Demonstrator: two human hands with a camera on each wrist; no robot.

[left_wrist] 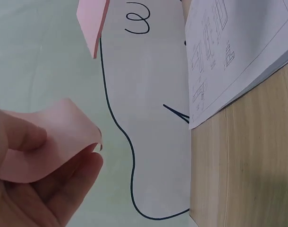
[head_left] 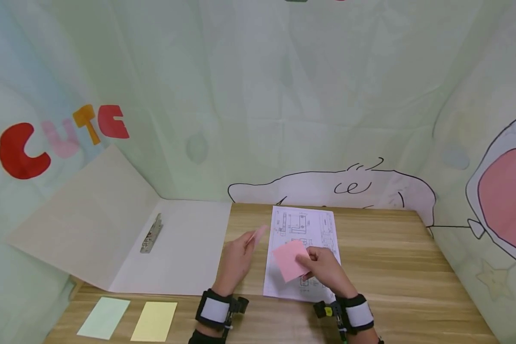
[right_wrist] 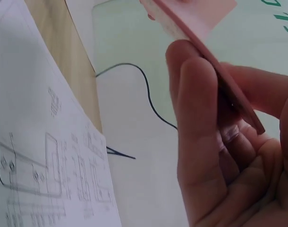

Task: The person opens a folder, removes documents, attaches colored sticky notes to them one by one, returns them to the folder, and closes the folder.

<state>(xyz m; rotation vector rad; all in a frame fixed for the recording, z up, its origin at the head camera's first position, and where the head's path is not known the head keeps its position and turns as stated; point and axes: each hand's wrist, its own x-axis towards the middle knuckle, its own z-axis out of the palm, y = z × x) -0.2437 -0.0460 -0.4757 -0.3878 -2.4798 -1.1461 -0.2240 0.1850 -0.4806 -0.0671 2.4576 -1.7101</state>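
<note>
My left hand (head_left: 235, 260) pinches a single pink sticky note (left_wrist: 63, 130) between thumb and fingers, and the sheet bends in the left wrist view. In my right hand (head_left: 327, 268) is a pad of pink sticky notes (head_left: 291, 260), gripped at its right edge with the thumb on top. Seen edge-on in the right wrist view, the pad (right_wrist: 219, 71) has some thickness. Both hands are raised, the right one over a stack of printed technical drawings (head_left: 301, 217), which the pad partly covers. The left hand is just left of that stack.
An open folder (head_left: 189, 248) with a metal clip (head_left: 152, 234) lies at the left, its cover (head_left: 90, 215) leaning up against the curtain. A green sticky pad (head_left: 103, 317) and a yellow one (head_left: 155, 321) lie at the front left of the wooden table (head_left: 382, 258).
</note>
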